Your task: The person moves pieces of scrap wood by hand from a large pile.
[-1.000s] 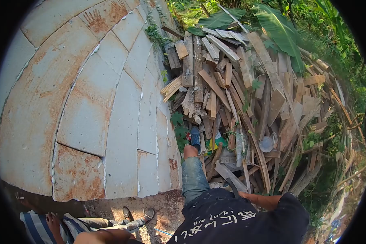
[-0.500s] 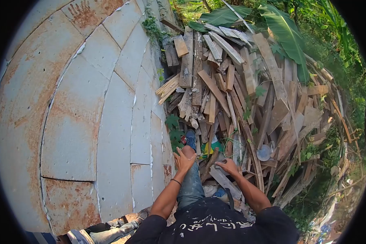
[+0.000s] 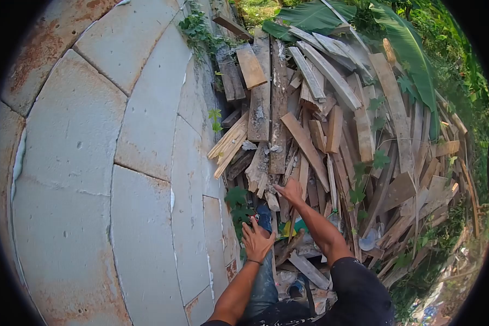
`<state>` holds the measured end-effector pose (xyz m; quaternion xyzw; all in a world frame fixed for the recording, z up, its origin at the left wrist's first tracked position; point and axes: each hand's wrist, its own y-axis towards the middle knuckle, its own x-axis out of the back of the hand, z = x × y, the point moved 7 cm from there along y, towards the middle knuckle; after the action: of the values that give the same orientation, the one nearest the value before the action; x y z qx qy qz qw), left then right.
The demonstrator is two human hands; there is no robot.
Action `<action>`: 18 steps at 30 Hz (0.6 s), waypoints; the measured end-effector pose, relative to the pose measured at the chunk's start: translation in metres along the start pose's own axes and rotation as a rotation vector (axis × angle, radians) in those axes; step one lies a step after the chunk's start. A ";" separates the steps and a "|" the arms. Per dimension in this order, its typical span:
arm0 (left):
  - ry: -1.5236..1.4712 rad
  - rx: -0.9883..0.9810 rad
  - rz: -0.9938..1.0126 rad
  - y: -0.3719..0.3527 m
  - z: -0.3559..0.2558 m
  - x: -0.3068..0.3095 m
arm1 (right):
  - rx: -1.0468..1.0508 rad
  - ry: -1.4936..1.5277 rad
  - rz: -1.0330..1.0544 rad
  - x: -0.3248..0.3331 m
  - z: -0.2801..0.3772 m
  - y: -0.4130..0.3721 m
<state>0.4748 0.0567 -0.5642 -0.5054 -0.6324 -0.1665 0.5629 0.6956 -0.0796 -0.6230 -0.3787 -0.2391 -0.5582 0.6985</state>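
My left hand (image 3: 257,240) rests over my knee with its fingers spread, holding nothing. My right hand (image 3: 291,192) reaches forward over the wood pile, one finger stretched out beside the lower end of a long weathered plank (image 3: 277,119). Nothing shows in its grasp. Just left of that hand lie a splintered grey board (image 3: 253,173) and a short broken wood end (image 3: 272,202). A reddish-brown plank (image 3: 305,144) slants down past the right hand from above. My blue shoe (image 3: 264,214) stands at the foot of these boards.
A tall grey block wall (image 3: 146,141) rises along my left. Scrap boards (image 3: 396,190) spread to the right, with a clear plastic container (image 3: 370,240) among them. Split pale wood (image 3: 229,142) lies beside the wall. Large leaves (image 3: 407,60) hang over the far side.
My right hand has moved forward, from near a grey board by my body to the planks ahead. My left hand stays over the knee. The view has shifted closer to the pile.
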 end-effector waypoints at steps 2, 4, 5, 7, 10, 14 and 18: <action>0.008 0.012 0.035 0.014 -0.001 0.003 | -0.020 -0.015 -0.009 -0.017 0.008 0.053; 0.064 0.023 0.070 0.031 0.001 0.002 | -0.175 -0.076 -0.061 -0.028 0.009 0.090; 0.064 0.030 0.071 0.036 0.002 0.003 | -0.173 -0.077 -0.055 -0.036 0.012 0.099; -0.011 0.049 0.089 0.046 0.002 0.005 | -0.326 0.005 -0.093 -0.036 0.012 0.112; -0.027 0.041 0.087 0.054 0.002 0.008 | -0.332 -0.035 -0.124 -0.043 0.014 0.116; -0.036 0.033 0.062 0.052 0.003 0.011 | -0.300 -0.036 -0.085 -0.031 0.011 0.119; 0.045 0.054 0.083 0.039 0.007 0.010 | -0.195 -0.025 -0.171 -0.010 0.004 0.113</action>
<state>0.5044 0.0835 -0.5714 -0.5118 -0.6024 -0.1371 0.5970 0.8019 -0.0599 -0.6578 -0.4300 -0.2237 -0.6317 0.6051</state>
